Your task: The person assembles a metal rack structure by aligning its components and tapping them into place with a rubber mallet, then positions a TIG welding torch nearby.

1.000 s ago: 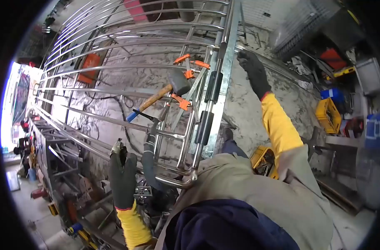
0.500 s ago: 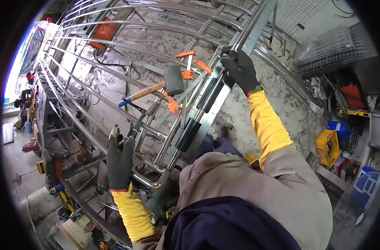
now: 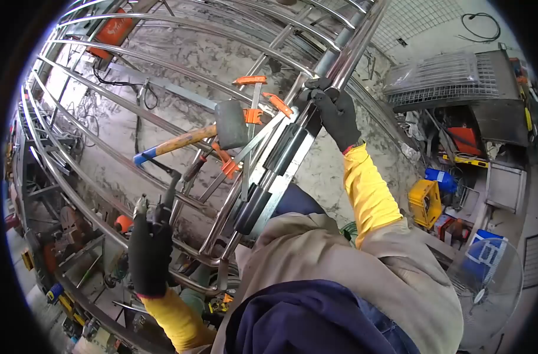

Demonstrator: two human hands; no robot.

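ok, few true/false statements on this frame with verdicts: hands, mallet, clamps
1. The right hand has its grip shut on a steel tube of the frame. True.
2. The left hand holds the mallet. False: the mallet rests on the frame with neither hand on it. The left hand is closed on a small metal piece.
3. The clamps on the frame are orange. True.
4. Both hands are ungloved. False: both wear black gloves.
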